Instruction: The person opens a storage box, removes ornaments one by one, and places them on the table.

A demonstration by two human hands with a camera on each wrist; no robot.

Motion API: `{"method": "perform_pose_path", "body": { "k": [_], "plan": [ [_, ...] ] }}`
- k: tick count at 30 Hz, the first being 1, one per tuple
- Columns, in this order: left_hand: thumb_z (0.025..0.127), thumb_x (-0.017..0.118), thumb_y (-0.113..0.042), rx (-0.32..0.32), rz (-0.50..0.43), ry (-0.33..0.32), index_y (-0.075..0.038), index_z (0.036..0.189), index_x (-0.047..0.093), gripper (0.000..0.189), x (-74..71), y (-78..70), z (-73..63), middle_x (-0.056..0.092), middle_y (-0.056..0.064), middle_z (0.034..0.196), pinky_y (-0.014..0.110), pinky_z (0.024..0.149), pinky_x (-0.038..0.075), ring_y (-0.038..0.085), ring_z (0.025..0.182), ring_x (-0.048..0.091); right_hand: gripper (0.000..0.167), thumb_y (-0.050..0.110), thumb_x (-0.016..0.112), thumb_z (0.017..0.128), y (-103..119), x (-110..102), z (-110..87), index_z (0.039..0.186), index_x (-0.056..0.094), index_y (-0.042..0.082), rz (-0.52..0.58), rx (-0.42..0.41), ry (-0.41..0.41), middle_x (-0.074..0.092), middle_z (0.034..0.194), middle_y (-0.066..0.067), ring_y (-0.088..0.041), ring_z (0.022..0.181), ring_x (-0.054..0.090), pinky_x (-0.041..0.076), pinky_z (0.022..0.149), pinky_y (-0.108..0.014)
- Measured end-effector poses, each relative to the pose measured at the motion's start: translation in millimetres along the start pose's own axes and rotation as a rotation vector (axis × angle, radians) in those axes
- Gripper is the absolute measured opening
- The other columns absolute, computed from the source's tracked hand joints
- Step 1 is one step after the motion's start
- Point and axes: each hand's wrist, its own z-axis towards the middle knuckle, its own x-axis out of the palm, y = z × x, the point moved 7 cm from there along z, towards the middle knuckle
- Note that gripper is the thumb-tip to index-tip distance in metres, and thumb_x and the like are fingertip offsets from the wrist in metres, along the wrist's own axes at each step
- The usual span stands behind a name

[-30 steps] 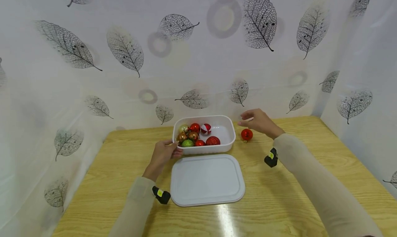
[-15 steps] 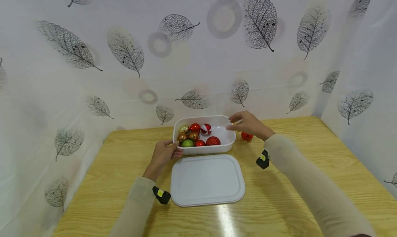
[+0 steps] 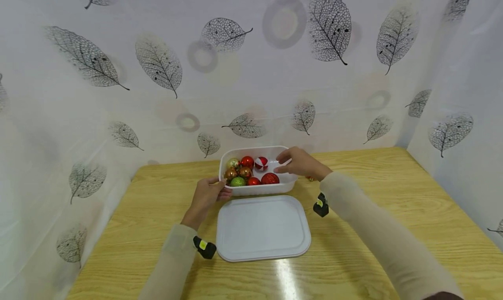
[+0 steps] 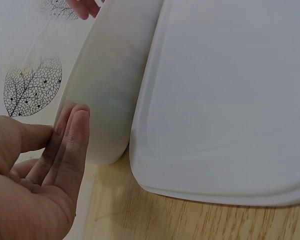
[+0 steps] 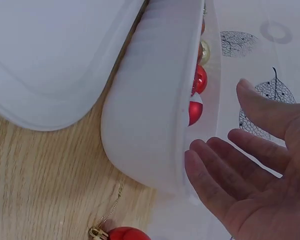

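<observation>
Leaf-print sheeting (image 3: 251, 86) stands behind our wood-grain desk (image 3: 412, 182); our left grip (image 3: 206, 191) pinches the box (image 3: 259, 189), our right grip (image 3: 300, 162) spreads apart over it.

Box (image 3: 263, 189) and lid (image 3: 263, 228) are white; the bauble (image 3: 237, 181) at the box's eight o'clock is green. Black leaves (image 3: 331, 27) pattern the pale curtain (image 3: 267, 84).

Left hand (image 3: 206, 192) in a pinch, right hand (image 3: 303, 163) loose-fingered.
</observation>
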Motion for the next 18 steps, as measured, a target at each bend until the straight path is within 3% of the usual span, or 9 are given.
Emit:
{"method": "perform_pose_path", "body": {
  "k": [8,12,18],
  "plan": [
    [0.105,0.056,-0.013,-0.001,-0.001,0.006,0.009,0.139,0.052,0.04,-1.6,0.7,0.1,0.074,0.015,0.086,0.028,0.072,0.065,0.016,0.072,0.073,0.048,0.015,0.074,0.094,-1.2,17.2,8.2,0.131,0.058,-0.012,-0.015,0.057,0.063,0.062,0.129,-0.028,-0.037,0.113,0.064,0.063,0.085,-0.038],
    [0.105,0.056,-0.012,0.004,-0.009,0.005,0.009,0.139,0.052,0.04,-1.6,0.6,-0.1,0.074,0.015,0.086,0.028,0.072,0.065,0.016,0.072,0.073,0.046,0.014,0.075,0.093,-1.9,24.0,12.6,0.127,0.06,-0.013,-0.028,0.035,0.077,0.064,0.125,-0.028,-0.036,0.108,0.066,0.064,0.081,-0.036],
    [0.105,0.056,-0.011,0.011,-0.023,0.002,0.01,0.138,0.053,0.039,-1.1,-0.8,-2.2,0.073,0.016,0.085,0.027,0.071,0.065,0.016,0.071,0.073,0.045,0.017,0.077,0.092,-1.3,31.9,14.8,0.123,0.064,-0.013,-0.069,0.024,0.088,0.068,0.12,-0.025,-0.034,0.109,0.066,0.062,0.088,-0.039]
  ]
}}
